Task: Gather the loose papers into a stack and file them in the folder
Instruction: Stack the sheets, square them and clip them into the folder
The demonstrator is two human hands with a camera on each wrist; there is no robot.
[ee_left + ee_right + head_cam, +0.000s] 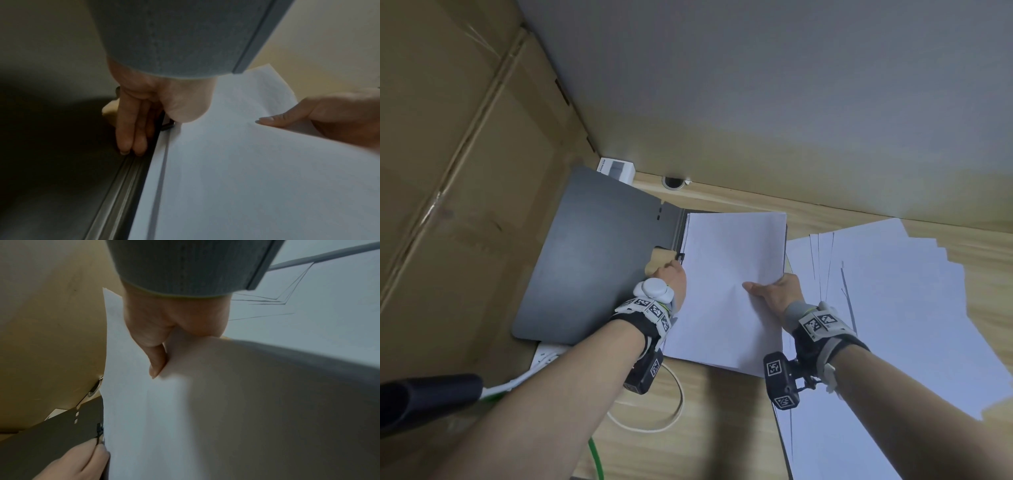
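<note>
A stack of papers (732, 284) was laid in the open folder (599, 253) on the counter (722, 428), pinched at its near right edge by the right hand (774, 291). The left hand (671, 274), fingers straight, was pressed at the spine clip. Thin and floppy, the sheets were judged best held by the edges.

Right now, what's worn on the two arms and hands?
Both forearms are bare, no sleeves. Each wrist has a black strap with white plates printed with black-and-white square markers, a grey cuff, and a black camera block beneath bearing more markers. The left hand wrist also has a round white puck. Right hand: no puck visible.
</note>
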